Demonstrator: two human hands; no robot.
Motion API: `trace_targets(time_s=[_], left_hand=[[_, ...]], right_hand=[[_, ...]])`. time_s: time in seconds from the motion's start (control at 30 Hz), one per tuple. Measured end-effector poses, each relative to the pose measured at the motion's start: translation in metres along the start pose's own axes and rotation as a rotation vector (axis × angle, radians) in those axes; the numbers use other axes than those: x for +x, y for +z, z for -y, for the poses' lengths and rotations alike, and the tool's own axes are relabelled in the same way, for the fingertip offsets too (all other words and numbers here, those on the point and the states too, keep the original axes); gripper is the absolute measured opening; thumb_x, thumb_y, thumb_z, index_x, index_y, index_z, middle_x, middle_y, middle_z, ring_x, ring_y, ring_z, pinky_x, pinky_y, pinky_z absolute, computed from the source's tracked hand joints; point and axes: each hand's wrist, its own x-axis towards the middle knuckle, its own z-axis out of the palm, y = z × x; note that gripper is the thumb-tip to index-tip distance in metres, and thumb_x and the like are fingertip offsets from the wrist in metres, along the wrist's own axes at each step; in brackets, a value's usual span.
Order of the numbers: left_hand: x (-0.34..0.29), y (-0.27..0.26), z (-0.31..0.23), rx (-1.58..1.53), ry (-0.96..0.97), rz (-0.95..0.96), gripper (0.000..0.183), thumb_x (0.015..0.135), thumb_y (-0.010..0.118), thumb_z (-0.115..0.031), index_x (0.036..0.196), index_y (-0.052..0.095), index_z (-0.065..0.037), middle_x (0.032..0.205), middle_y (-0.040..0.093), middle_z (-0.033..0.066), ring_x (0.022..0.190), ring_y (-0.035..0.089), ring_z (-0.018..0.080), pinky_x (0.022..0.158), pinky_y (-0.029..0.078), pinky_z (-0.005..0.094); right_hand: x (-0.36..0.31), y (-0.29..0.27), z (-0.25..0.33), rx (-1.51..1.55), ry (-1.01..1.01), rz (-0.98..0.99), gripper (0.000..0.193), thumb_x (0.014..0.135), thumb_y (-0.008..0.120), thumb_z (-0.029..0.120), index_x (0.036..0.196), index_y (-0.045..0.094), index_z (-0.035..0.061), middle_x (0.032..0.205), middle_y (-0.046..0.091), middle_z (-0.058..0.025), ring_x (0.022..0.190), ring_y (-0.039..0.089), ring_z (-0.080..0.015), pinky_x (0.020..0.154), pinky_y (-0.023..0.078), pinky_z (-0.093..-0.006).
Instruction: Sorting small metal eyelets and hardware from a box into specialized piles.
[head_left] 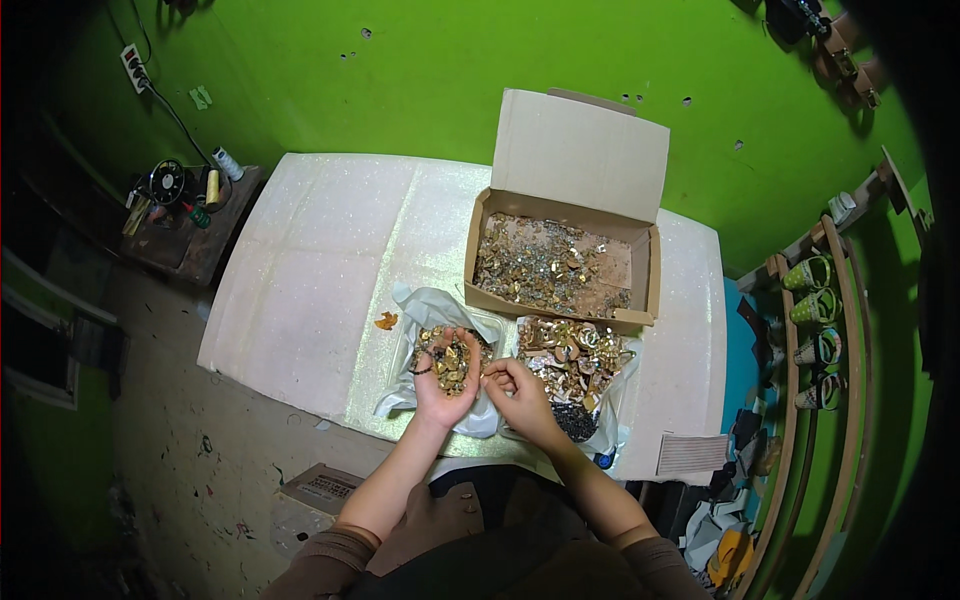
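Note:
My left hand is palm up and cupped, holding a heap of small gold metal pieces. It is over a white plastic bag lying in a shallow container, where more such pieces show around the fingers. A dark beaded strand hangs by the thumb. Close to its right side is my right hand, thumb and fingers pinched together; what they hold, if anything, is too small to make out. Right of that, a second bag-lined container holds gold and shiny ornaments and a cluster of black beads.
Behind stands an open cardboard box of loose metal pieces, its lid up against the green wall. An orange scrap lies on the glittery white table cover. At right are a striped piece and a rack with small shoes.

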Motion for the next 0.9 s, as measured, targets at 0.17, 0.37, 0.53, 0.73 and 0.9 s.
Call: trace_targets(time_s=[0.17, 0.37, 0.53, 0.73, 0.9], left_hand=[[-0.004, 0.006, -0.008, 0.024, 0.020, -0.014, 0.020, 0.084, 0.045, -0.012, 0.086, 0.061, 0.000, 0.094, 0.060, 0.0121, 0.094, 0.057, 0.0229, 0.087, 0.048, 0.0349], [-0.011, 0.007, -0.012, 0.189, 0.016, 0.012, 0.023, 0.086, 0.043, -0.018, 0.093, 0.060, -0.004, 0.096, 0.061, 0.0084, 0.094, 0.057, 0.0207, 0.085, 0.048, 0.0323], [-0.010, -0.010, -0.018, 0.318, 0.011, -0.027, 0.028, 0.085, 0.041, -0.028, 0.101, 0.056, -0.011, 0.105, 0.058, 0.0079, 0.099, 0.054, 0.0203, 0.089, 0.043, 0.0340], [-0.017, -0.004, -0.013, 0.403, -0.070, -0.096, 0.030, 0.086, 0.041, -0.031, 0.108, 0.052, -0.014, 0.110, 0.055, 0.0053, 0.102, 0.053, 0.0194, 0.090, 0.041, 0.0369], [-0.012, -0.005, -0.011, 0.389, -0.064, -0.112, 0.028, 0.086, 0.040, -0.029, 0.106, 0.053, -0.014, 0.109, 0.056, 0.0047, 0.102, 0.053, 0.0182, 0.091, 0.040, 0.0358]], right_hand=[[0.006, -0.004, -0.003, -0.038, 0.019, 0.004, 0.015, 0.079, 0.058, 0.008, 0.091, 0.056, -0.0006, 0.083, 0.058, -0.0092, 0.072, 0.058, -0.0143, 0.066, 0.047, -0.0260], [0.029, 0.000, 0.028, -0.293, -0.322, 0.007, 0.017, 0.078, 0.059, 0.012, 0.091, 0.058, 0.0014, 0.083, 0.056, -0.0116, 0.076, 0.057, -0.0254, 0.070, 0.046, -0.0323], [0.047, 0.021, 0.043, -0.571, -0.448, 0.125, 0.022, 0.076, 0.061, 0.021, 0.091, 0.061, 0.0046, 0.089, 0.054, -0.0101, 0.087, 0.052, -0.0267, 0.075, 0.043, -0.0341], [0.054, 0.036, 0.040, -0.748, -0.454, 0.216, 0.017, 0.072, 0.063, 0.021, 0.084, 0.065, 0.0084, 0.090, 0.052, -0.0082, 0.092, 0.047, -0.0261, 0.080, 0.041, -0.0354], [0.063, 0.028, 0.046, -0.637, -0.423, 0.319, 0.016, 0.073, 0.062, 0.016, 0.085, 0.064, 0.0054, 0.086, 0.057, -0.0082, 0.087, 0.053, -0.0233, 0.078, 0.042, -0.0328]])
